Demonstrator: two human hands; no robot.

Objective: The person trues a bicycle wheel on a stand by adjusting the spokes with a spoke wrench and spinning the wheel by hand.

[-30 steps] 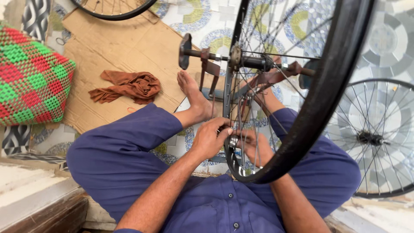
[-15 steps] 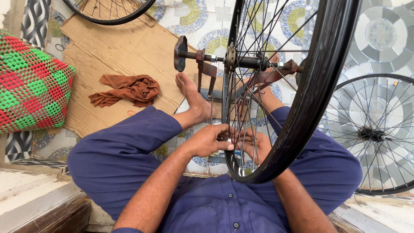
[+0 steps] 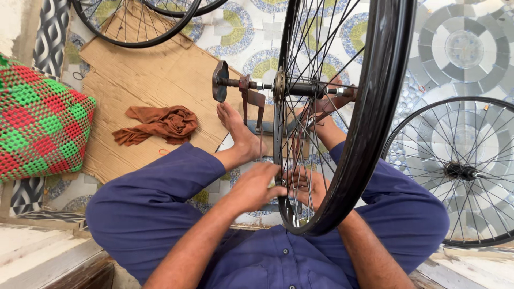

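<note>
wheel (image 3: 369,107) upright, axle (image 3: 300,88) horizontal, left-right

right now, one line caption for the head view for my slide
Both hands, left hand and right hand, at the rim of a spoked wheel on a stand.

Four bicycle wheels: one (image 3: 369,107) at centre on the stand, two at twelve o'clock (image 3: 134,32) (image 3: 182,8), one (image 3: 460,171) at three. One brown rag (image 3: 160,124), one woven bag (image 3: 40,123), one cardboard sheet (image 3: 144,80).

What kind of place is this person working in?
Most likely a small bicycle repair workshop set on a tiled floor. A spoked wheel sits in a metal stand between the person's feet, the left hand at its rim, and more wheels lie around.
</note>
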